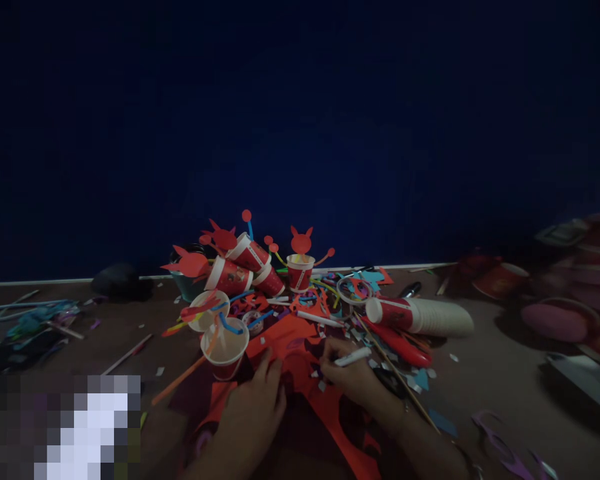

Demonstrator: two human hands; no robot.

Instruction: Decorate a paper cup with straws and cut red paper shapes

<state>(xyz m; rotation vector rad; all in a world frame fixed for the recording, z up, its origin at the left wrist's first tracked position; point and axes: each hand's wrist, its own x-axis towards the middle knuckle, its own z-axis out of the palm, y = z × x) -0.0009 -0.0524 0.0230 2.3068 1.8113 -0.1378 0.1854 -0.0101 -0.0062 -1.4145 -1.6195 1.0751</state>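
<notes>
Two hands: L hand (253,407) flat on red paper sheet (285,347); R hand (347,373) pinching white marker (353,357).

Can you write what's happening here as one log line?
left hand: flat on red paper | right hand: holds white marker | paper cups nearby

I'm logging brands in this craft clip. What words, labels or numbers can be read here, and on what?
None can be read.
Red paper cups: white bands carry marks, too small and dark to read.
Stack of cups on its side: red band with print, blurred.
White marker in the right hand: no legible label.
Red paper under the left hand: no print seen.
</notes>
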